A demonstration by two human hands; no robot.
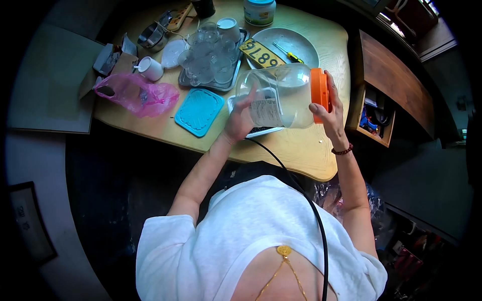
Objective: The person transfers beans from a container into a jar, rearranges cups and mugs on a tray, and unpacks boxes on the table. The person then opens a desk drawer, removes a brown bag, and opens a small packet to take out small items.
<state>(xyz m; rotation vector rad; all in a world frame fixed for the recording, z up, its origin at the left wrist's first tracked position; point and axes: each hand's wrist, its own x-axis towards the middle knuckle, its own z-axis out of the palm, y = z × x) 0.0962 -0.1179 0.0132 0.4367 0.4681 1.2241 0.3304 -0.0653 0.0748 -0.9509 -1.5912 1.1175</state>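
A large clear plastic jar (293, 100) lies on its side in the air above the table, held between both hands. My left hand (241, 119) grips its base end, near a printed label. At the other end, my right hand (329, 106) is on the orange lid (319, 93), thumb and fingers wrapped round it. The lid sits on the jar's mouth. Partly hidden beneath the jar is a white-rimmed tray (266, 131). Left of my left hand lies a turquoise lid (199, 111) on the wooden table (301, 155).
Clear cups (205, 57) fill a grey tray. A big round plate (304, 45) holds a yellow number plate (260, 53) and a screwdriver (288, 53). Pink bag (150, 98), white mug (150, 68) and metal pot (152, 36) stand left. A black cable (316, 215) crosses my front. An open drawer (374, 118) is at right.
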